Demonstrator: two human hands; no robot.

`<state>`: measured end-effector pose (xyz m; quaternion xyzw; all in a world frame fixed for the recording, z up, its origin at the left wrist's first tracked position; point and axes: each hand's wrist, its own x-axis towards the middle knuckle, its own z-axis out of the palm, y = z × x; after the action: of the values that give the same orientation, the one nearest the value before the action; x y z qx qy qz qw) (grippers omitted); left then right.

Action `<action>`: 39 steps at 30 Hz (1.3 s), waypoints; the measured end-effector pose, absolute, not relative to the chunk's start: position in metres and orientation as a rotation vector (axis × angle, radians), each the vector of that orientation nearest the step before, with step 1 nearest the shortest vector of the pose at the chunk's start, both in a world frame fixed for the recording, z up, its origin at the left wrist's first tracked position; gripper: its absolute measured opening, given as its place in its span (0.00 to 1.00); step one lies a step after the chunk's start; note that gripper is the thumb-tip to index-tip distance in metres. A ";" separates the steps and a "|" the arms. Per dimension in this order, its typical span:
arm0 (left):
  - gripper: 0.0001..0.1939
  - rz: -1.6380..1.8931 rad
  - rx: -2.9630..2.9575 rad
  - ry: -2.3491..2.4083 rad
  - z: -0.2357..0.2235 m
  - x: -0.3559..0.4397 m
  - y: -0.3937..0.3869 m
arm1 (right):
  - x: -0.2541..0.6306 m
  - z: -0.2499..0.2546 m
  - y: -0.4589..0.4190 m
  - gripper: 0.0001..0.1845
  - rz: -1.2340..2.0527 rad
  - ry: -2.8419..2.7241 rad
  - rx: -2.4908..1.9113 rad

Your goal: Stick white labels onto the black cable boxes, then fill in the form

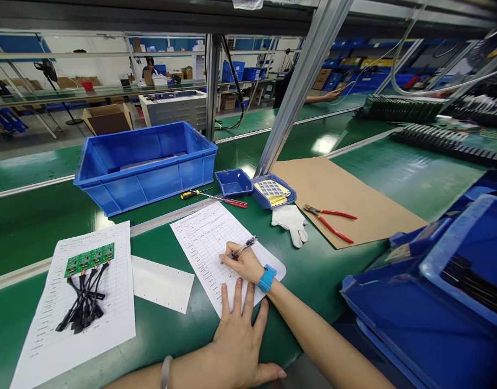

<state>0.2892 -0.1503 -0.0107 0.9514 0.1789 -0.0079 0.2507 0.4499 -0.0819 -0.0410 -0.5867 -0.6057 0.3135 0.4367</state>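
Printed form (207, 232) on green bench (159, 340), between white card (163, 283) and white glove (289, 221). Right hand (244, 263) closed around pen (246, 246), over form. Left hand (238, 337) palm down, fingers spread across form's lower part, just beside right hand; whether hands touch, cannot tell. Left of card, second sheet (110, 329) carrying circuit board (90, 259) and black cables (84, 302). Red-handled pliers (318, 212) on brown cardboard (345, 192).

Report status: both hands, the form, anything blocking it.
Right hand gripping pen over printed form. Left hand spread, fingertips on form's lower part. Blocking: just hands and pen; white glove sits right of form.
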 end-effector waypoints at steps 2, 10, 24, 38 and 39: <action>0.52 -0.032 2.579 0.491 -0.009 0.289 -0.150 | 0.450 -0.041 -0.082 0.17 0.778 -1.504 -1.452; 0.52 -0.031 2.574 0.487 -0.009 0.289 -0.151 | 0.452 -0.044 -0.080 0.17 0.752 -1.484 -1.465; 0.51 -0.049 2.587 0.492 -0.007 0.289 -0.150 | 0.451 -0.039 -0.080 0.16 0.739 -1.457 -1.473; 0.51 -0.069 2.632 0.494 -0.013 0.289 -0.149 | 0.469 -0.031 -0.074 0.18 0.743 -1.225 -1.430; 0.51 -0.033 2.659 0.497 -0.019 0.289 -0.150 | 0.474 -0.032 -0.073 0.17 0.672 -1.238 -1.453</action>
<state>0.2890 -0.1496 -0.0187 0.9595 0.1795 -0.0119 0.2166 0.4739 -0.0725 -0.0317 -0.6088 -0.5187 0.2815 0.5301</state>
